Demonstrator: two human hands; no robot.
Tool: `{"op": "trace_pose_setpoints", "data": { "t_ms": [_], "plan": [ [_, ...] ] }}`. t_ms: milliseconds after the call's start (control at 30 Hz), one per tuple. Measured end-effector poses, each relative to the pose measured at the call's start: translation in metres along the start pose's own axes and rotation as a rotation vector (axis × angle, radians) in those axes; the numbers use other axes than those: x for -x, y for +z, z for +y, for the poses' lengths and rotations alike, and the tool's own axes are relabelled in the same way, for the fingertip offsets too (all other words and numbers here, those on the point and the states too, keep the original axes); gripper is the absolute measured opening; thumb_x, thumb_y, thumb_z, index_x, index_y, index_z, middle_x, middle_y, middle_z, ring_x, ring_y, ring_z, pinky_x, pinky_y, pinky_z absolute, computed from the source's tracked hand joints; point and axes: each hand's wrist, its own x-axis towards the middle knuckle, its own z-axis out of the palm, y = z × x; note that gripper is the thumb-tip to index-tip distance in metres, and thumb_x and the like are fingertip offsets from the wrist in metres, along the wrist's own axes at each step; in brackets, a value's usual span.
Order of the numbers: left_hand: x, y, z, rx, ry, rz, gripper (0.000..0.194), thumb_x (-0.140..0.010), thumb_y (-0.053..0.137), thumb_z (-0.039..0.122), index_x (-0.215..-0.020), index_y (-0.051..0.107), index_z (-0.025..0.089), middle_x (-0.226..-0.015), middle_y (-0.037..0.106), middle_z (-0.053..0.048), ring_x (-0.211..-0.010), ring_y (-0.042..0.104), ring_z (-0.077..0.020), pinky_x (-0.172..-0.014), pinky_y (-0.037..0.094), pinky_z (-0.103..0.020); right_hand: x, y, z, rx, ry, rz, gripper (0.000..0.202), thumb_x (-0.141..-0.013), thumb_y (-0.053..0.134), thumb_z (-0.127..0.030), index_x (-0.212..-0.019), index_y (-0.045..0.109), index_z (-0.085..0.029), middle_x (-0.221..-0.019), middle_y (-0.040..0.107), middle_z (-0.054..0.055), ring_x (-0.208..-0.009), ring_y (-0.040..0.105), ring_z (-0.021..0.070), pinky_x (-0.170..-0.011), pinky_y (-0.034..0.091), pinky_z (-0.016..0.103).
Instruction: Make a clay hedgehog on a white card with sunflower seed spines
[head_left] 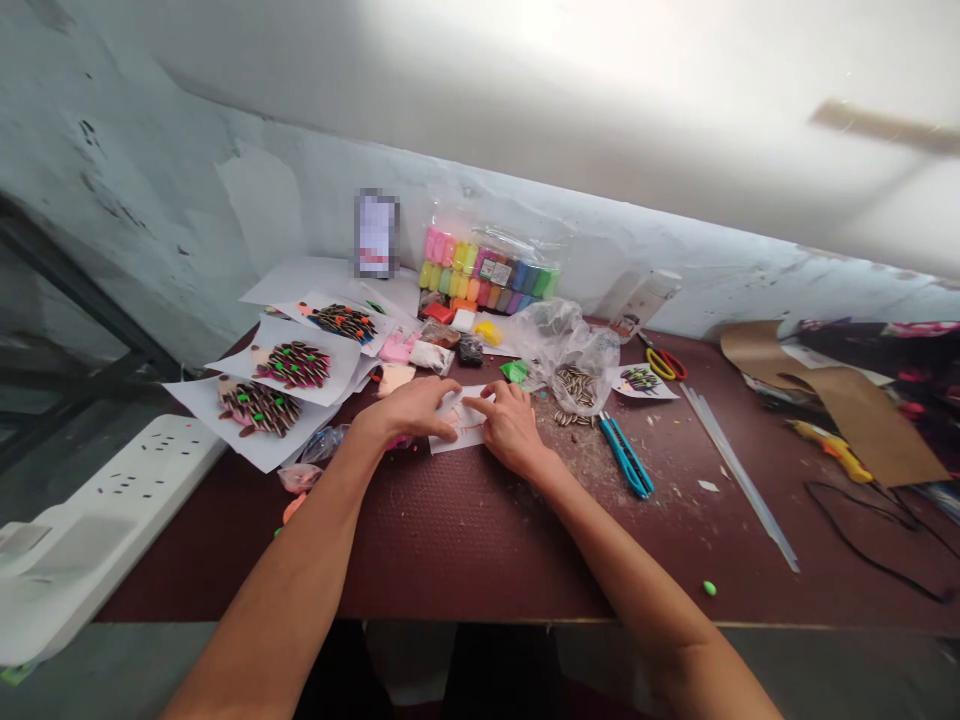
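Note:
A small white paper with faint reddish lines lies flat on the dark red table, under both hands. My left hand rests at the paper's left side, thumb and fingers apart. On the right side, my right hand touches the paper with its index finger stretched out, the other fingers bent. Neither hand holds anything that I can see. Behind them lie packets of clay, among them a white one, a black one and a green one. A clear bag of striped seeds is right of my right hand.
Papers with seed-covered hedgehog figures lie left, near a white power strip. Teal cutters, red-yellow scissors, clear glue sticks and a yellow glue gun with its black cable lie right. Colored clay packs stand against the wall.

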Motion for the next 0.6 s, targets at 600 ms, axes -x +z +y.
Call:
{"op": "trace_pose_setpoints", "data": {
  "t_ms": [600],
  "plan": [
    [-0.0017, 0.0015, -0.0026, -0.001, 0.014, -0.005, 0.073, -0.066, 0.067, 0.044, -0.133, 0.051, 0.021, -0.119, 0.065, -0.007, -0.108, 0.059, -0.0269, -0.091, 0.046, -0.033, 0.0023, -0.0013, -0.0063, -0.024, -0.056, -0.002, 0.043, -0.094, 0.045, -0.015, -0.124, 0.067, -0.036, -0.121, 0.056, 0.007, -0.108, 0.043, 0.0232, -0.095, 0.032, 0.037]
  ]
}}
